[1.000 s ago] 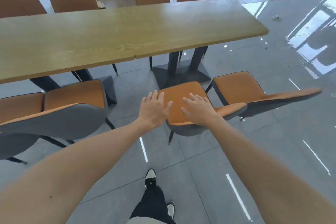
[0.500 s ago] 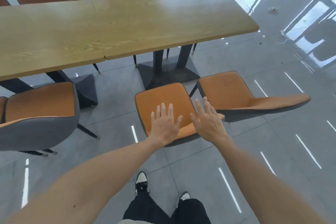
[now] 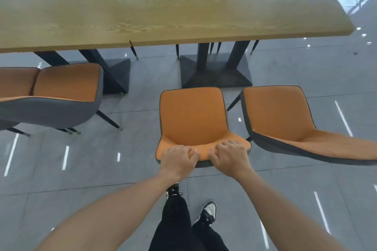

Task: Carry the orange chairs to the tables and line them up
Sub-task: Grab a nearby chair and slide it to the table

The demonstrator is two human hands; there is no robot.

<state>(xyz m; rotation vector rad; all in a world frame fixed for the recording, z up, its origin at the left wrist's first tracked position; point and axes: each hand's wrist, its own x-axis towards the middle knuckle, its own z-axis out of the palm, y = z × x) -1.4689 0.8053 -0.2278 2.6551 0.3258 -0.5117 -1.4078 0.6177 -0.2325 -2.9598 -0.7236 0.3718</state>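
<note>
Fingers (image 3: pixel 190 152) of both hands curled over orange chair (image 3: pixel 193 120) backrest

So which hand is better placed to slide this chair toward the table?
Neither alone: left hand and right hand both grip the backrest top of the middle chair, evenly spaced.

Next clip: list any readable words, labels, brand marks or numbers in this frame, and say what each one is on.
None can be read.
Wooden tables: bare wood grain, no print or sticker showing.
Orange chair gripped by the left hand and right hand: plain upholstery, no tag showing.
Other orange chairs: no labels showing.
Shoes: black and white, no logo legible.
Floor: only light streaks.
</note>
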